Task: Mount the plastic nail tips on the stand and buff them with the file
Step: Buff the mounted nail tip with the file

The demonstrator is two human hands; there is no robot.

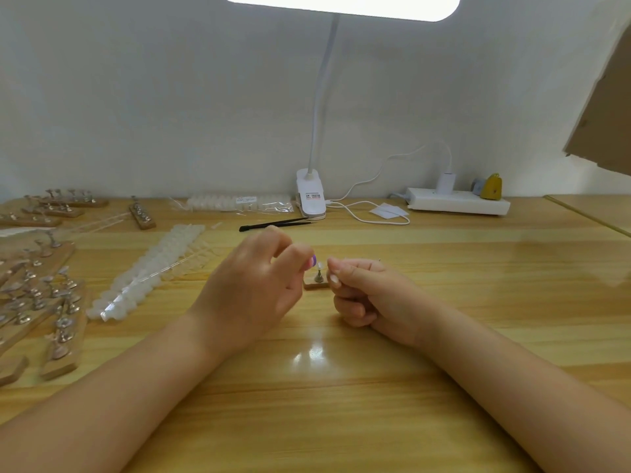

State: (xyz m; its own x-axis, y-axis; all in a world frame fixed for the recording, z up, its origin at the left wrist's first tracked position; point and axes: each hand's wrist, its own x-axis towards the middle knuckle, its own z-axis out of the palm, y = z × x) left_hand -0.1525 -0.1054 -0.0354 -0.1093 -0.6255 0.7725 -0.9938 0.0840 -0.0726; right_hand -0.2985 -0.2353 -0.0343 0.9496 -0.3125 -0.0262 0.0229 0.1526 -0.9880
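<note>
Two hands mid-desk (444, 268): left hand (252, 285) grip loosely curled, empty; right hand (368, 291) grip fisted, contents unclear; one stand (316, 284) between.

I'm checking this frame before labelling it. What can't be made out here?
- Head view: stand mostly hidden behind both hands.
- Whether the right hand pinches a nail tip: too small, fingers cover it.
- Left hand fingertips: blurred.
- Stands at left: cut off by the edge.

left hand (252, 288): fingers curled, thumb toward index | right hand (365, 291): loose fist, fingertips pinched
</note>
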